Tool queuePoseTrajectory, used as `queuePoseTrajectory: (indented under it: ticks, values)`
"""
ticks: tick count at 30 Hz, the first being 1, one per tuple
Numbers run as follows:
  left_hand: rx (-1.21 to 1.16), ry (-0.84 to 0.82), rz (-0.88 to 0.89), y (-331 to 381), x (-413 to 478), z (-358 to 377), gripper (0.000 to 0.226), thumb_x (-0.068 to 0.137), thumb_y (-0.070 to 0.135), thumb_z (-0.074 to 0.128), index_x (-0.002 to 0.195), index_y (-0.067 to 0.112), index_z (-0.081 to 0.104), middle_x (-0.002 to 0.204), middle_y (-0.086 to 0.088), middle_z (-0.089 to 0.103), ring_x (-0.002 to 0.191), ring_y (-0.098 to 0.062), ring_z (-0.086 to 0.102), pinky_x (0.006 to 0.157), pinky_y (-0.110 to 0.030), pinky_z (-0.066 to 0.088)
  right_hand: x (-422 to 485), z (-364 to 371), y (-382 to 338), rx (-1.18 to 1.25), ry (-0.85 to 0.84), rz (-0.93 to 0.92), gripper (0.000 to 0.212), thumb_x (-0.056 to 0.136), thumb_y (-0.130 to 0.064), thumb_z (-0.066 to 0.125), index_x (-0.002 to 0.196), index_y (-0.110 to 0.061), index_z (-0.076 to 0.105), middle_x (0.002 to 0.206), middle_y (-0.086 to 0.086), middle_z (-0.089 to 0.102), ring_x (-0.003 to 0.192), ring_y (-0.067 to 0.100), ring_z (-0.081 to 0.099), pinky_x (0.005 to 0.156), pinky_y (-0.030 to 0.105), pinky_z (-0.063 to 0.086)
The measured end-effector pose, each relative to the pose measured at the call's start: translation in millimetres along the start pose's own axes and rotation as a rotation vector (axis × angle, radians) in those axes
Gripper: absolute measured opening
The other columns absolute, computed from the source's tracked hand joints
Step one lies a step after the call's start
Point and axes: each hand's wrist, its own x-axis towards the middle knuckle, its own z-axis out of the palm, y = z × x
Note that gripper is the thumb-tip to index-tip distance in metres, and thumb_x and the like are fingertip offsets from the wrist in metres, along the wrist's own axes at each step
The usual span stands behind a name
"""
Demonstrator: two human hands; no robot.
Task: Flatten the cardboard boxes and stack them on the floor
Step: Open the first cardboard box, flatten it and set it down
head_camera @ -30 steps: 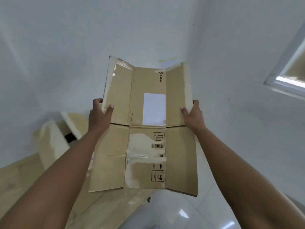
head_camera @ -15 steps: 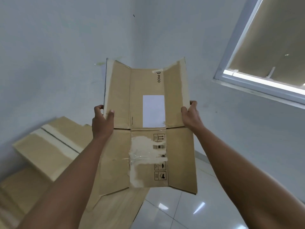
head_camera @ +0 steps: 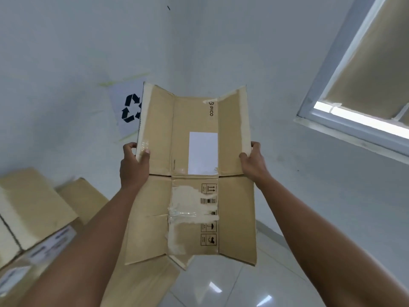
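I hold a flattened brown cardboard box [head_camera: 194, 196] upright in front of me, flaps spread, with a white label and torn tape on its face. My left hand [head_camera: 134, 165] grips its left edge at mid-height, thumb on the front. My right hand [head_camera: 253, 162] grips the right edge at the same height. Under the box lies flat cardboard [head_camera: 141, 282] on the white tiled floor [head_camera: 232, 291].
Closed cardboard boxes [head_camera: 33, 209] stand at the left, one with white labels. A recycling sign [head_camera: 128, 109] is taped to the wall behind the held box. A window with a blind [head_camera: 365, 85] is at the upper right.
The view has swung left and the recycling sign has come into sight. The held box stays in both hands, its lower flaps now hanging a bit lower.
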Motion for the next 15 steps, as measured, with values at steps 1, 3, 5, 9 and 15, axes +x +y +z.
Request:
queuePoseTrajectory:
  ticks: [1, 3, 5, 9, 15]
  values:
    - [0.004, 0.019, -0.009, 2, 2, 14, 0.039, 0.1, 0.037, 0.053, 0.128, 0.014, 0.041, 0.094, -0.004, 0.06, 0.077, -0.028, 0.059, 0.068, -0.038, 0.047, 17, -5, 6, -0.009, -0.026, -0.016, 0.04, 0.101, -0.018, 0.042, 0.139, -0.013, 0.03, 0.116, 0.003, 0.053, 0.103, 0.028, 0.059, 0.094, 0.05, 0.052]
    - [0.02, 0.062, -0.039, 4, 3, 37, 0.038, 0.1, 0.037, 0.053, 0.128, 0.014, 0.04, 0.095, -0.004, 0.06, 0.076, -0.028, 0.059, 0.066, -0.036, 0.047, 48, -13, 17, -0.013, -0.076, -0.03, 0.042, 0.101, -0.017, 0.043, 0.141, -0.014, 0.029, 0.116, 0.001, 0.051, 0.102, 0.026, 0.056, 0.093, 0.048, 0.052]
    - [0.037, 0.112, -0.063, 3, 4, 57, 0.038, 0.101, 0.037, 0.053, 0.128, 0.014, 0.04, 0.093, -0.004, 0.06, 0.072, -0.027, 0.058, 0.06, -0.034, 0.043, 80, -16, 28, -0.021, -0.126, -0.057, 0.043, 0.101, -0.017, 0.044, 0.142, -0.014, 0.029, 0.116, 0.001, 0.051, 0.101, 0.025, 0.055, 0.092, 0.046, 0.052]
    - [0.066, 0.191, -0.122, -8, 9, 90, 0.038, 0.1, 0.039, 0.053, 0.126, 0.016, 0.04, 0.09, -0.007, 0.064, 0.069, -0.029, 0.062, 0.058, -0.034, 0.047, 138, 1, 48, 0.004, -0.193, -0.053, 0.044, 0.101, -0.018, 0.044, 0.143, -0.015, 0.031, 0.116, 0.002, 0.053, 0.101, 0.025, 0.056, 0.093, 0.046, 0.051]
    - [0.138, 0.256, -0.237, -50, 44, 145, 0.036, 0.1, 0.037, 0.053, 0.125, 0.014, 0.04, 0.096, -0.017, 0.069, 0.076, -0.036, 0.066, 0.059, -0.03, 0.042, 221, 60, 83, -0.005, -0.3, -0.035, 0.043, 0.103, -0.02, 0.04, 0.145, -0.016, 0.029, 0.112, 0.003, 0.054, 0.091, 0.024, 0.057, 0.083, 0.038, 0.047]
